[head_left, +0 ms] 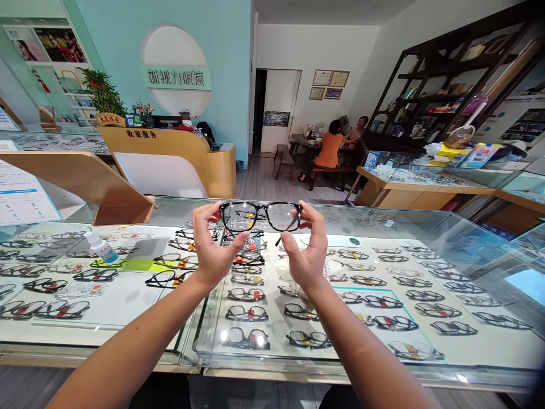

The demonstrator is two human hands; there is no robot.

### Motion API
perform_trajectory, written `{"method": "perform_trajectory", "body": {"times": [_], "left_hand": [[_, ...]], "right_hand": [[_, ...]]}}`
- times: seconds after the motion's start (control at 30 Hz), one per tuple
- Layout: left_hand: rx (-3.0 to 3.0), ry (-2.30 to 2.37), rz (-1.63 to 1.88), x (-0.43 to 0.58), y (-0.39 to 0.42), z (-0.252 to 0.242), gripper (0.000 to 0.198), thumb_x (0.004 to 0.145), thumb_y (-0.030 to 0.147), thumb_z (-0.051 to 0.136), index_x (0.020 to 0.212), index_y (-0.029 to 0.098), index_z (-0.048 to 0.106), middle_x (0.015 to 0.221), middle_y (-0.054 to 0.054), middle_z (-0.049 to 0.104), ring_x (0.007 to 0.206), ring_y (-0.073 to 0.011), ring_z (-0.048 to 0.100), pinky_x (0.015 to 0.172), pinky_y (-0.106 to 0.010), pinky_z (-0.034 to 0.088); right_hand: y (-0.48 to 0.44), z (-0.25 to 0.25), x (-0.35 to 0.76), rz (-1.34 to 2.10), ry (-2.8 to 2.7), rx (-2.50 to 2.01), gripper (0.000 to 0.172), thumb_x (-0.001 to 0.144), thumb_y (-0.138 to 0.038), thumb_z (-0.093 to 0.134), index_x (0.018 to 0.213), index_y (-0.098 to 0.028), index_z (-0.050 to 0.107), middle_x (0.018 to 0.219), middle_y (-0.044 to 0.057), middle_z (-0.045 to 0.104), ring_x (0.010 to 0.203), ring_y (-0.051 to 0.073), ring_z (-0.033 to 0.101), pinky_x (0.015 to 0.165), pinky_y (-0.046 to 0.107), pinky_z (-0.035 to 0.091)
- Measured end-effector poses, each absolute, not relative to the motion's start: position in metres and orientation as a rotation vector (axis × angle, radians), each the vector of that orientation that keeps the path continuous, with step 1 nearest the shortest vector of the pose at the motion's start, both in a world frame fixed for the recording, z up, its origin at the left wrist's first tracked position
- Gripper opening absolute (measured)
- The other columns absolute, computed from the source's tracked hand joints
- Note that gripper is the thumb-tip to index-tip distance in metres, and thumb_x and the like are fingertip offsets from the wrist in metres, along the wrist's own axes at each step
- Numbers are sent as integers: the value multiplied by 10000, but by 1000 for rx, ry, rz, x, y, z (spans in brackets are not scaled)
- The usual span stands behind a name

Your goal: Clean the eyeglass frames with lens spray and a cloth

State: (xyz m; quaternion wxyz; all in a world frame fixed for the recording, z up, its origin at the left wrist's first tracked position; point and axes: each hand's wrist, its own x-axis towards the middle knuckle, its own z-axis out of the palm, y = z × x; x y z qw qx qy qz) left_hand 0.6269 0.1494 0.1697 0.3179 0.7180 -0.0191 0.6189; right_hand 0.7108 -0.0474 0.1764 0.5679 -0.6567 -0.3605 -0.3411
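A pair of black-framed eyeglasses (pixel 261 208) with clear lenses is held up above a glass display case (pixel 272 363). My left hand (pixel 215 244) grips the frame at its left end, fingers at the hinge and thumb below. At the right end my right hand (pixel 307 241) pinches the frame the same way. One temple shows behind the right lens, angled downward. Beneath both hands, rows of eyeglasses (pixel 247 313) lie inside the case, some with red or yellow tags. A small white bottle (pixel 101 248) stands on the glass to the left of my left hand.
A wooden stand (pixel 80 176) rises at the left of the counter. Beyond it is a wooden cashier desk (pixel 221 170). Two people (pixel 334 145) sit at a table at the back. More cases (pixel 417 190) and dark shelves (pixel 400 113) line the right side.
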Motion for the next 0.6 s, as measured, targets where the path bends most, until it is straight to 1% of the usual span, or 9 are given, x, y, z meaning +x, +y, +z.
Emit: {"method": "perform_trajectory", "body": {"times": [0.3, 0.5, 0.6], "left_hand": [[1885, -54, 1588, 627, 149, 168, 695, 903, 675, 785, 1409, 228, 620, 1258, -120, 642, 1149, -283, 652, 1002, -450, 556], [1953, -31, 1560, 626, 148, 173, 684, 946, 635, 754, 1480, 232, 611, 1351, -134, 661, 1185, -282, 660, 991, -449, 567], [1958, -28, 1562, 626, 148, 173, 675, 950, 622, 756, 1486, 236, 616, 1363, -134, 671, 1201, -284, 662, 977, -443, 571]], "right_hand": [[-48, 176, 712, -864, -846, -1550, 577, 971, -493, 688, 1501, -295, 573, 1243, 106, 718, 1113, 308, 691, 885, 501, 576], [-49, 178, 712, -892, -875, -1516, 612, 951, -451, 753, 1519, -317, 568, 1302, 103, 701, 1145, 319, 676, 899, 501, 572], [-49, 179, 711, -894, -877, -1518, 620, 949, -453, 759, 1524, -324, 566, 1300, 101, 699, 1150, 320, 673, 896, 496, 572]]}}
